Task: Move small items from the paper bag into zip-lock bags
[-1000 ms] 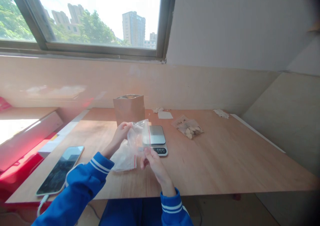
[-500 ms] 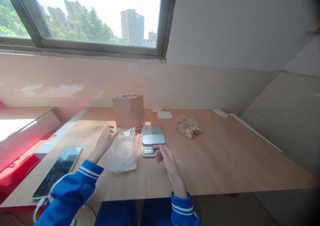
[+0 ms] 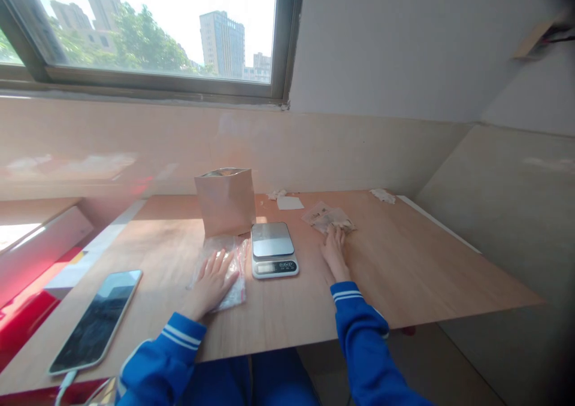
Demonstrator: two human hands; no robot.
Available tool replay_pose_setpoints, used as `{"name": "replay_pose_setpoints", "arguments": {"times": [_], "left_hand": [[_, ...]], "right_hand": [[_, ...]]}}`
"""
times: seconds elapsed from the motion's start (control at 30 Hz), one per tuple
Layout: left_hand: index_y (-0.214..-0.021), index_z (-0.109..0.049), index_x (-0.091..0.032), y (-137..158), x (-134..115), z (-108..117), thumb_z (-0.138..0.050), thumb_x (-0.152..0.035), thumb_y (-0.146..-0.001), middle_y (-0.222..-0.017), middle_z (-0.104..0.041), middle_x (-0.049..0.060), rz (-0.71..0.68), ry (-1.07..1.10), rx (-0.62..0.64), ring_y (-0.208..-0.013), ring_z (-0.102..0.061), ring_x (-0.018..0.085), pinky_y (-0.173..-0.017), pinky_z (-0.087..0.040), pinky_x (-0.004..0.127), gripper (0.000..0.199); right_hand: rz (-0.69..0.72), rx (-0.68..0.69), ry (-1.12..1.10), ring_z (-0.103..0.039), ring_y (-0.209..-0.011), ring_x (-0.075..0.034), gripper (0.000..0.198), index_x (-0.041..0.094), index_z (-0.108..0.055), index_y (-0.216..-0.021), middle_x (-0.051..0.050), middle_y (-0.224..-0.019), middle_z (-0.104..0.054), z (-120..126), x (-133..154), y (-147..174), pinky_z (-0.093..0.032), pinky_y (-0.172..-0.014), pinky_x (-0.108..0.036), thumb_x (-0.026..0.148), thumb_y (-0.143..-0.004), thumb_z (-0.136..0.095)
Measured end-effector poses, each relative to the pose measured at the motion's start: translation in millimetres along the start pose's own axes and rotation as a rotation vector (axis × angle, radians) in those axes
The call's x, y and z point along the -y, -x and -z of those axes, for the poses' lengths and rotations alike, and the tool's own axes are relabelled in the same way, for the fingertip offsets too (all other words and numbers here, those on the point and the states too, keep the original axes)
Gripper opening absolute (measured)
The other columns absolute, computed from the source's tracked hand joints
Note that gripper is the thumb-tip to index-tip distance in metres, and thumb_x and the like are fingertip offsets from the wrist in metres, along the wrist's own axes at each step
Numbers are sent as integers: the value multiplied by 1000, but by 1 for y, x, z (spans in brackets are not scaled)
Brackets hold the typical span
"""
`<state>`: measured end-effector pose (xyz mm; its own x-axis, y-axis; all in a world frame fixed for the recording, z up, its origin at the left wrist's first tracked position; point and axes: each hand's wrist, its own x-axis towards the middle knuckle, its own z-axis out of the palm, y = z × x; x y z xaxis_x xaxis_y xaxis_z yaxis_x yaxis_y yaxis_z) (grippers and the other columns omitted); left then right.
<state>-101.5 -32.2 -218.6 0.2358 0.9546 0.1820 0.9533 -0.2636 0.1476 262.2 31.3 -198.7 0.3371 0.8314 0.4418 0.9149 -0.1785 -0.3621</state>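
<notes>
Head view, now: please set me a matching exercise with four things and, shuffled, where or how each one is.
1. left hand
2. right hand
3. phone
4. brown bag

A. lying flat, white cable at its near end
B. at the small bags right of the scale
C. standing upright, top open
D. spread over clear plastic

Pairs: 1-D, 2-B, 3-A, 4-C

Bright daylight comes through the window (image 3: 157,35), making shiny patches on the wall (image 3: 175,145) below it, while far right of it the picture gets dark and blurry.
</notes>
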Motion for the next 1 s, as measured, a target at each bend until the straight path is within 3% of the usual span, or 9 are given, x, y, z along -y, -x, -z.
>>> {"name": "replay_pose_setpoints", "arguments": {"times": [0.2,0.37,0.47,0.57,0.67,0.73,0.83,0.9,1.0], "left_hand": [[-145,-37,-24,0,11,5,-33,-49,-93,-152,-34,11,-18,96,68,-141,-28,29,-113,-21,50,58],[-133,-51,-25,-1,11,23,-46,-44,-90,-142,-49,11,5,319,-1,-135,-38,30,-111,-24,53,48],[-130,-51,-28,2,-9,51,-43,-38,-92,-132,-58,7,-20,432,-142,-127,-49,25,-110,-29,48,39],[-135,-41,-26,7,-46,89,-47,-39,-91,-135,-53,10,-86,672,-291,-127,-47,25,-105,-36,43,46],[-140,-34,-26,12,-80,117,-63,-43,-82,-141,-46,11,-207,826,-258,-129,-44,27,-104,-37,42,68],[-129,-46,-24,14,-91,124,-62,-44,-82,-127,-56,10,-218,883,-121,-114,-55,24,-94,-45,38,54],[-86,-57,-19,18,-95,121,-56,-46,-85,-77,-61,1,-150,947,26,-68,-56,14,-62,-44,26,27],[-73,-48,-19,21,-98,114,-56,-47,-85,-60,-48,-5,-76,1030,7,-53,-44,9,-51,-35,22,31],[-75,-42,-21,24,-109,105,-51,-51,-87,-52,-38,-9,40,1263,-32,-44,-35,7,-44,-29,21,33]], "right_hand": [[28,15,148,-51,-103,-30,29,11,-64,-103,-21,-108,-60,7,-2,-17,-36,-87,-40,12,-84,-42],[35,-130,13,-57,-87,-27,23,14,-65,-85,-15,-88,-66,53,6,-16,-39,-78,-36,21,-87,-42],[96,-210,-215,-60,-81,-24,20,18,-62,-91,-10,-88,-68,105,25,3,-41,-72,-32,28,-88,-44],[102,-145,-396,-63,-79,-22,19,22,-60,-94,-6,-89,-69,154,57,37,-43,-69,-30,36,-90,-47],[126,-77,-659,-64,-83,-20,18,23,-59,-93,-4,-88,-68,177,92,73,-45,-73,-28,37,-91,-48],[157,27,-824,-63,-85,-18,18,22,-59,-93,-3,-88,-67,176,110,90,-47,-76,-28,36,-92,-47],[153,107,-937,-63,-86,-18,18,22,-58,-96,-4,-90,-66,159,125,104,-48,-79,-29,36,-93,-47],[103,23,-906,-61,-92,-19,20,22,-57,-103,-6,-100,-64,145,130,108,-48,-83,-33,35,-92,-47],[64,-125,-838,-56,-101,-22,26,21,-53,-112,-10,-114,-58,129,139,112,-47,-89,-37,33,-89,-53]]}}
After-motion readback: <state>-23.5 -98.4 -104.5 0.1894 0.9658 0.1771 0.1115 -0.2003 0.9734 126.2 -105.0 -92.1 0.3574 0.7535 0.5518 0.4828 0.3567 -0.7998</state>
